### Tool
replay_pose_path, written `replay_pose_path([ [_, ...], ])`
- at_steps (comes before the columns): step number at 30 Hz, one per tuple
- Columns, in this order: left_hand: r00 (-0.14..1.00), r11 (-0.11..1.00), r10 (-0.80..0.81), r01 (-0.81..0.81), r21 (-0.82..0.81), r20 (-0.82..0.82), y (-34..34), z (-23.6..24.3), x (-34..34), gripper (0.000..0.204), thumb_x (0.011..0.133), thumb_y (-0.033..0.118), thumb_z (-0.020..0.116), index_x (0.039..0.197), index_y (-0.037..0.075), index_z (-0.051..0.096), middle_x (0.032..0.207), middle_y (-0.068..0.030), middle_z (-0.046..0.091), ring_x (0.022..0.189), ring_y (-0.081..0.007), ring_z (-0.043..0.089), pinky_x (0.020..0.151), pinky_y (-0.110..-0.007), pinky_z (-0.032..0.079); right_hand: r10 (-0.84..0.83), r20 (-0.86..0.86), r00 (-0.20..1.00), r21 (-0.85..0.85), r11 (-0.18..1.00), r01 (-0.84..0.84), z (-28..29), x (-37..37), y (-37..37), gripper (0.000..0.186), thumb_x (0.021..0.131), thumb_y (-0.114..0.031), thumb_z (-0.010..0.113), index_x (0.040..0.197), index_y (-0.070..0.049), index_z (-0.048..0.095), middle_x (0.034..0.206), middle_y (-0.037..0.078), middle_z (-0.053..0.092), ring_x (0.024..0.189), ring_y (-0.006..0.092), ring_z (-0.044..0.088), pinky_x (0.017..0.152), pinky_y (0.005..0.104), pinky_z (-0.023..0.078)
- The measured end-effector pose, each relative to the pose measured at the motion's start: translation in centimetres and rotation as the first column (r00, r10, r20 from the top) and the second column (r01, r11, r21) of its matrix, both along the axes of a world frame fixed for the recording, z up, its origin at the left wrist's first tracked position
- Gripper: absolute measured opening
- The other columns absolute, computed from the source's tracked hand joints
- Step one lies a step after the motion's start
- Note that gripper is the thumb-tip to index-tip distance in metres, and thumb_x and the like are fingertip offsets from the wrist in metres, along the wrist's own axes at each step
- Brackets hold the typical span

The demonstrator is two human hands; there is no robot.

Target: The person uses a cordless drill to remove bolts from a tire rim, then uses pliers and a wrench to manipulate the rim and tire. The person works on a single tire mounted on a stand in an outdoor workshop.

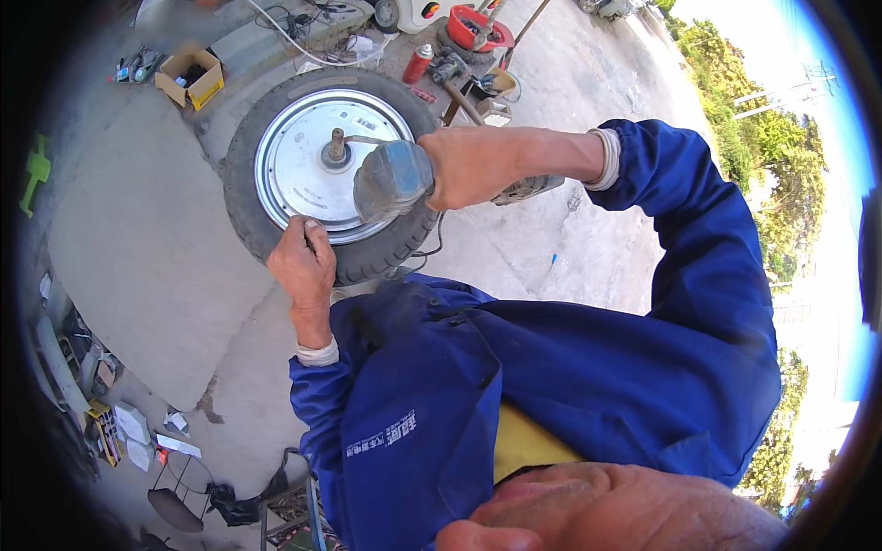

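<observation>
The silver-hubbed, black-tyred wheel (299, 179) was touched by curled left fingers (294, 241); a power tool (395, 179) was clasped by right fingers (441, 154).

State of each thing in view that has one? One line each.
Black rubber tyre: fitted around the disc
Round silver metal disc: facing the camera, axle protruding
Blue-and-grey power tool: held in right hand; running or not, can't tell
Left hand: fingers at the disc's edge
Yellow cardboard box: open, dark contents
Red cylindrical can: standing
Red round basin: open, holding dark items
</observation>
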State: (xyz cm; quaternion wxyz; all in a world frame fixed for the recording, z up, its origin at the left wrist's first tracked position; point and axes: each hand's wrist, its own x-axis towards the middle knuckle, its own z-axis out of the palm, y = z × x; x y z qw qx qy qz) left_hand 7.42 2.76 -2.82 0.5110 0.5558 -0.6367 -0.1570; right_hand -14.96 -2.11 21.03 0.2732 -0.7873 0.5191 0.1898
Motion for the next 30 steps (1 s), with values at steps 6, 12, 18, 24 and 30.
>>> replay_pose_path([
  [6,1.0,1.0,-0.03,0.03,-0.006,0.006,-0.2,0.6,0.1,0.016,0.096,0.013,0.063,0.083,0.005,0.067,0.073,-0.0149,0.068,0.062,-0.0369,0.066,0.058,-0.046,0.05,-0.006,-0.014,1.0,-0.009,1.0,0.006,1.1,0.5,0.2,0.038,0.079,-0.022,0.066,0.094,0.013,0.069,0.092,0.034,0.073,0.096,0.0483,0.074,0.08,0.0514,0.059],
  [12,0.99,0.99,-0.108,0.099,0.101,0.087,0.8,2.0,-0.2,0.013,0.089,0.02,0.075,0.091,0.007,0.074,0.075,-0.0114,0.073,0.064,-0.0328,0.071,0.06,-0.042,0.054,-0.022,0.019,1.0,0.017,1.0,0.022,0.5,-1.0,-0.4,0.044,0.078,-0.026,0.071,0.094,0.014,0.068,0.092,0.033,0.073,0.093,0.0451,0.075,0.077,0.0495,0.058],
  [18,0.928,0.991,-0.134,0.116,0.072,0.347,1.7,2.3,-2.7,0.027,0.085,0.029,0.083,0.095,0.007,0.072,0.077,-0.0091,0.075,0.066,-0.0306,0.073,0.059,-0.041,0.056,-0.043,0.098,0.994,0.0,0.999,0.043,-0.2,-1.8,-1.0,0.054,0.077,-0.034,0.078,0.094,0.016,0.067,0.085,0.03,0.072,0.085,0.0404,0.074,0.073,0.0467,0.057],
  [24,0.88,0.983,-0.099,0.012,0.186,0.465,1.5,2.4,-5.1,0.027,0.086,0.029,0.082,0.084,0.008,0.065,0.077,-0.0089,0.074,0.064,-0.0291,0.073,0.055,-0.041,0.055,-0.222,0.358,0.907,0.111,0.975,0.195,-3.3,-5.6,0.1,0.045,0.081,-0.027,0.083,0.102,0.01,0.067,0.087,0.013,0.071,0.079,0.0247,0.065,0.073,0.0396,0.054],
  [30,0.902,0.998,-0.067,0.057,0.035,0.427,0.9,2.9,-4.7,0.019,0.09,0.018,0.075,0.087,0.006,0.06,0.076,-0.0077,0.071,0.055,-0.0268,0.067,0.05,-0.039,0.051,-0.453,0.546,0.705,0.338,0.889,0.31,-3.5,-8.4,3.3,0.03,0.086,-0.014,0.085,0.109,-0.004,0.07,0.093,0.0,0.07,0.082,0.0104,0.061,0.071,0.0306,0.05],
])
